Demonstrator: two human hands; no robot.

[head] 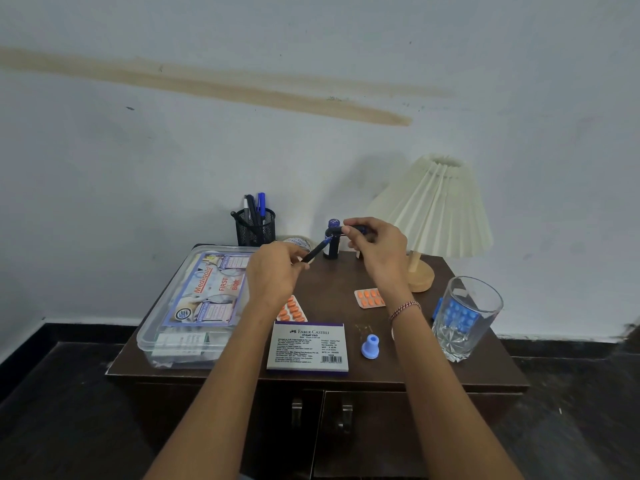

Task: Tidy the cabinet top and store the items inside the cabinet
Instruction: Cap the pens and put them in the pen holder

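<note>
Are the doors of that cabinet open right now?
No, both cabinet doors are shut, with their handles side by side under the cabinet top.

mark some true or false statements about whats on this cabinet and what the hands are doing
1. The left hand holds a pen. True.
2. The right hand is empty. False: it pinches a small dark cap.
3. The glass lies on its side. False: it stands upright.
4. The pen holder has pens in it. True.
5. The cabinet doors are open. False: both are shut.
</note>
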